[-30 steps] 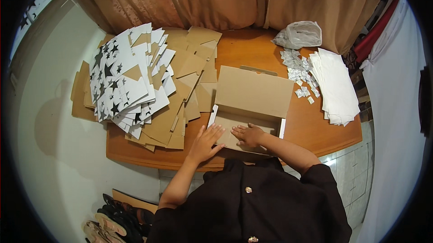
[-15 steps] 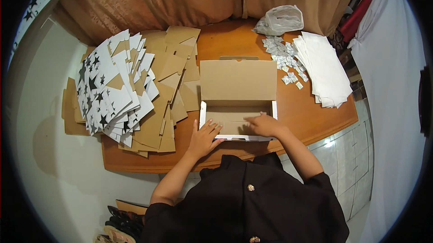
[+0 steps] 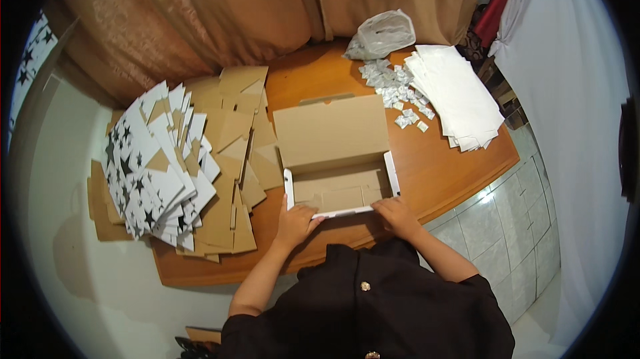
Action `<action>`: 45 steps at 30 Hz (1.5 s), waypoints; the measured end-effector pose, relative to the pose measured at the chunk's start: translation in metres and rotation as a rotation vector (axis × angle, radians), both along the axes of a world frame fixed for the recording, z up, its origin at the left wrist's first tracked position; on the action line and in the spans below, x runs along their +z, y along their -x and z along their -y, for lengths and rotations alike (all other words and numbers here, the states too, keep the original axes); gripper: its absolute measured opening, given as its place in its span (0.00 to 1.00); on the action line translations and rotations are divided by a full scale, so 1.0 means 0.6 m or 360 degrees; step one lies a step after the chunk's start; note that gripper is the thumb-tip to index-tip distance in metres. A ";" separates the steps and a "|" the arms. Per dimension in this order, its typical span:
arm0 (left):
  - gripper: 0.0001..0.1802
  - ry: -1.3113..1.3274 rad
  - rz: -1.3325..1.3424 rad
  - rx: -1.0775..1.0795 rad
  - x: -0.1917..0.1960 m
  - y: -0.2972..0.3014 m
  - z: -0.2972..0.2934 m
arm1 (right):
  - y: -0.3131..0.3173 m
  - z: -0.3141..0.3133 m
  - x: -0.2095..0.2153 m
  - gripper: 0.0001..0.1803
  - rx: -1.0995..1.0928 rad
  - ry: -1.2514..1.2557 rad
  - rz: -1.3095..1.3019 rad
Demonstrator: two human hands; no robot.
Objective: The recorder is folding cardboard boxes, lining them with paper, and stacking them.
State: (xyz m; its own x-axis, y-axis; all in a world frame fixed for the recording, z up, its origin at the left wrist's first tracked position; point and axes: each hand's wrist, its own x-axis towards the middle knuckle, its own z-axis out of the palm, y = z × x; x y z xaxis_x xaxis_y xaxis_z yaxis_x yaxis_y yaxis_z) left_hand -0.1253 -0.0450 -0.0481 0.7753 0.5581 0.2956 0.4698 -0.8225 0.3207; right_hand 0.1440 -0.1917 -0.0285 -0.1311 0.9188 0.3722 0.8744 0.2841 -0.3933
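Note:
A cardboard box (image 3: pixel 331 131), brown inside with white side walls, stands on the table with its lid flap raised at the back. Its inside shows bare brown panels. At the box's front left corner, my left hand (image 3: pixel 295 224) grips the wall, fingers bent over the rim and thumb along the outside. My right hand (image 3: pixel 397 216) holds the front right corner in the same way, its fingers curled over the edge and partly hidden.
Flattened white boxes with black stars (image 3: pixel 150 172) and plain brown ones (image 3: pixel 230 152) pile up at left on the wooden table (image 3: pixel 440 172). Back right lie several small silvery packets (image 3: pixel 407 96), a clear plastic bag (image 3: pixel 383 32) and a stack of white sheets (image 3: pixel 460 96). Brown curtains (image 3: pixel 200 6) hang behind.
My right hand has come out of the box to its front right corner. My left hand has drawn back to the front left rim. The view has shifted and tilted a little.

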 end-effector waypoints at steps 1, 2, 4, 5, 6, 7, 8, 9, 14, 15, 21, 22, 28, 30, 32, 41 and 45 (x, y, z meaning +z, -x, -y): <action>0.19 0.0058 0.0001 -0.0001 0.000 0.000 0.000 | 0.001 0.000 -0.001 0.13 -0.0032 -0.0023 0.0011; 0.19 0.0116 0.0002 -0.0003 0.001 -0.002 -0.002 | 0.001 -0.001 -0.001 0.12 -0.0030 0.0020 -0.0061; 0.19 0.0115 -0.0018 -0.0020 0.009 -0.006 0.001 | -0.005 -0.003 -0.002 0.11 -0.0048 0.0048 -0.0115; 0.20 0.0135 -0.0051 -0.0007 0.012 -0.011 0.000 | -0.010 -0.006 -0.002 0.11 -0.0038 0.0039 -0.0143; 0.20 0.0126 -0.0034 -0.0014 0.011 -0.017 0.002 | -0.016 -0.007 0.000 0.10 -0.0012 0.0037 -0.0171; 0.20 0.0112 -0.0108 0.0013 0.011 -0.023 0.003 | -0.022 -0.007 0.003 0.10 -0.0015 0.0028 -0.0155; 0.20 0.0099 -0.0183 0.0043 0.011 -0.031 0.005 | -0.028 -0.006 0.007 0.10 -0.0059 -0.0053 -0.0159; 0.20 0.0086 -0.0176 0.0044 0.016 -0.041 0.010 | -0.031 -0.008 0.014 0.09 -0.0102 -0.0138 -0.0171; 0.21 0.0210 -0.0069 0.0176 0.035 -0.102 0.041 | -0.149 -0.037 0.018 0.08 -0.0698 -0.0359 -0.0096; 0.19 0.0303 -0.0154 0.0191 0.028 -0.106 0.038 | -0.197 -0.047 0.003 0.08 -0.0910 -0.0348 -0.0069; 0.12 0.0282 -0.0020 0.0557 0.063 -0.157 0.075 | -0.401 -0.061 -0.048 0.08 -0.1464 -0.0341 0.0327; 0.10 0.0244 0.0043 0.0644 0.064 -0.165 0.077 | -0.417 -0.060 -0.057 0.07 -0.1572 -0.0139 0.0324; 0.07 0.0191 0.0183 0.0731 0.091 -0.214 0.074 | -0.462 -0.039 -0.079 0.06 -0.1559 0.0446 0.0280; 0.07 0.0173 0.0252 0.0719 0.102 -0.229 0.074 | -0.459 -0.037 -0.069 0.05 -0.1588 0.0110 0.0180; 0.07 0.0150 0.0323 0.0720 0.118 -0.251 0.067 | -0.442 -0.043 -0.022 0.04 -0.1503 -0.0105 0.0130; 0.19 -0.0273 0.0419 -0.0185 0.258 -0.419 0.071 | -0.259 -0.008 0.257 0.07 -0.0139 -0.0196 0.0175; 0.12 0.0001 0.0221 -0.0559 0.274 -0.410 0.040 | -0.250 0.037 0.336 0.09 0.0257 -0.0294 0.0062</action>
